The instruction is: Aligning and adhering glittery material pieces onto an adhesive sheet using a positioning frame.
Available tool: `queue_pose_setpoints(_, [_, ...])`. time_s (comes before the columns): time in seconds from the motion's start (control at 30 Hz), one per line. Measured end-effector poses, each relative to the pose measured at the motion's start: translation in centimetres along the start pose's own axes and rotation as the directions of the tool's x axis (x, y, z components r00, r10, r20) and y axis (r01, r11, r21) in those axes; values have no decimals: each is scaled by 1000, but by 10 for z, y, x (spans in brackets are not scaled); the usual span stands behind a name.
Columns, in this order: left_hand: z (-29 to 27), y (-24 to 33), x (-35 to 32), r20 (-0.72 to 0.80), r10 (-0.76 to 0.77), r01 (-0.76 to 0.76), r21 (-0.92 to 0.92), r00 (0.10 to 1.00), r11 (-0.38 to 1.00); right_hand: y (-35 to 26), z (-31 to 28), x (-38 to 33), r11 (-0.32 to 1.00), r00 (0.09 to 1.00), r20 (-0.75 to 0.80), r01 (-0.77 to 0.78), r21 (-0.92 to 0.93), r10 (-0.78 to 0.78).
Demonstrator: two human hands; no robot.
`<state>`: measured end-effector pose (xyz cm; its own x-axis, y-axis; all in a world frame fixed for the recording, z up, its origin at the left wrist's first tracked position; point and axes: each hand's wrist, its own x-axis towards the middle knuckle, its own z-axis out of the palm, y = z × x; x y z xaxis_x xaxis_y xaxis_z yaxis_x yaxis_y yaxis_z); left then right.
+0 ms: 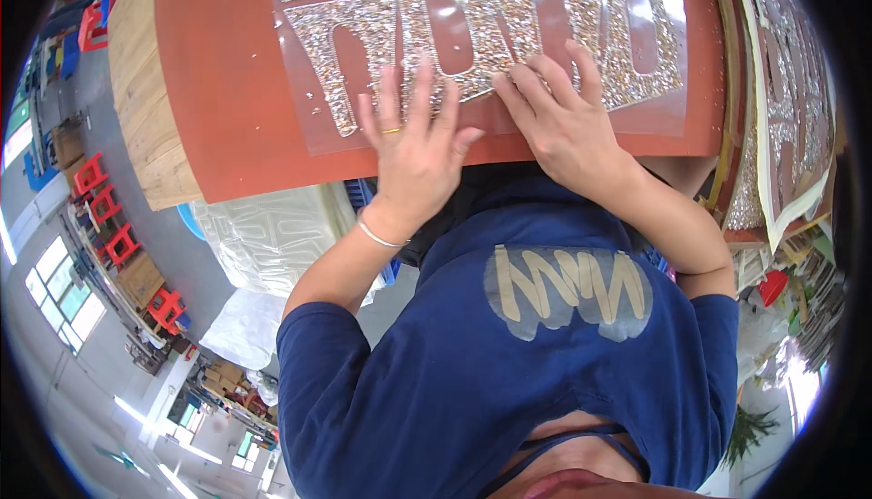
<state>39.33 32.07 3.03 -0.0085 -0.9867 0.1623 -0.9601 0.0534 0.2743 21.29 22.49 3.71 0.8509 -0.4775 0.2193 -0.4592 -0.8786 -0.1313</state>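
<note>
A clear plastic sheet lies on a reddish-brown board. It carries flat panels of small sparkling multicoloured stones, with long rounded openings between them. My left hand rests palm down with its fingers spread, the tips on the near edge of the stone panels. A ring and a pale bracelet show on it. To its right, my right hand leans on the same edge, fingers apart and slightly bent, the thumb hidden. Neither hand visibly holds anything.
The reddish-brown board lies on a wooden tabletop. Another stone-covered sheet with a pale border hangs or lies at the right. A stack of translucent moulded sheets stands below the table's left side. Red stools stand farther left.
</note>
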Motion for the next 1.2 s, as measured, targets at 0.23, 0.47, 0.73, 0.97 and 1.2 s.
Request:
queue_pose_setpoints(0.23, [7, 10, 2, 127, 58, -73, 109, 990, 991, -2, -8, 20, 992, 986, 111, 120, 25, -122])
queue_pose_setpoints(0.47, [6, 4, -19, -47, -56, 51, -112, 997, 992, 35, -12, -12, 917, 971, -134, -137, 373, 200])
queue_pose_setpoints(0.73, [-15, -47, -54, -249, -322, 337, 16, 913, 941, 136, -80, -194, 440, 450, -220, -893, -93, 866])
queue_pose_setpoints(0.97, [-20, -56, -51, -155, -244, 270, 180, 957, 946, 166, -77, -292, 375, 382, 22, -892, -254, 924])
queue_pose_setpoints(1.2, [-26, -76, -56, -127, -196, 190, -57, 972, 980, 81, -59, -101, 785, 778, -129, -589, 193, 615])
